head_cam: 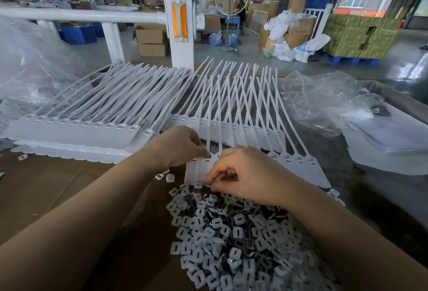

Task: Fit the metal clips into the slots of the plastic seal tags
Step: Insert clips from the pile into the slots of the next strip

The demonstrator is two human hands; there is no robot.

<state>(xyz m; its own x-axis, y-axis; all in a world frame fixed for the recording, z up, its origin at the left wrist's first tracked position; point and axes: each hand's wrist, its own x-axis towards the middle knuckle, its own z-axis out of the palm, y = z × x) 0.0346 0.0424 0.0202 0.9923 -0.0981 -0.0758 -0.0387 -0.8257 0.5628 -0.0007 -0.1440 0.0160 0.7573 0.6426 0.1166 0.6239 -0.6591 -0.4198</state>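
Note:
A strip of joined white plastic seal tags (298, 165) lies in front of me, its long tails fanning away. My left hand (178, 147) pinches the top edge of the strip's left tags at the slot row. My right hand (245, 175) has curled fingers that hold small clips (230, 173) over the tags' lower edge. A big heap of small square clips (234, 232), white and dark, lies just below my right hand.
More tag strips (74, 133) are stacked at the left and behind. Clear plastic bags (324, 101) lie at both sides. A few loose clips (166, 176) rest on the brown cardboard (58, 186). A white railing post (180, 24) stands beyond the table.

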